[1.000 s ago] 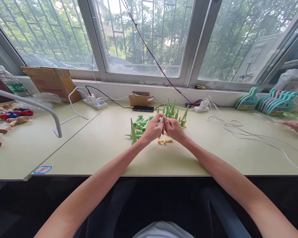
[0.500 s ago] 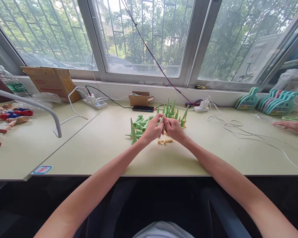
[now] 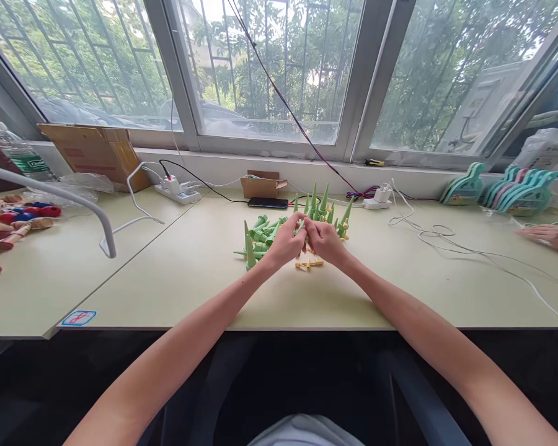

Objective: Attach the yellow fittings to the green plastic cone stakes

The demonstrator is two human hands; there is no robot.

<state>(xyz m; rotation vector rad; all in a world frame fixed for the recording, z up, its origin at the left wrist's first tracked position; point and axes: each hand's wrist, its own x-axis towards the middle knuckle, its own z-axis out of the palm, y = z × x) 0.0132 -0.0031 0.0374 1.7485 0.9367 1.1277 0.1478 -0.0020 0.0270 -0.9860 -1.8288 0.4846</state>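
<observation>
Inward from the tabletop's near edge [image 3: 307, 325], the left hand [image 3: 286, 241] and right hand [image 3: 325, 240] are pinching a green piece [image 3: 301, 227]

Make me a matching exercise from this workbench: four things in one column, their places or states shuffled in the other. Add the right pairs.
Things
1. Phone
2. Green pointed pieces
3. Left hand and right hand
4. Loose yellow pieces

Places and states
A. Some standing tip up, others lying on their sides
B. Lying on the tabletop, on the wearer's side of the fingers
C. Dark, lying in front of a small cardboard box
D. Brought together, fingers meeting

Right pairs
1-C, 2-A, 3-D, 4-B
</observation>
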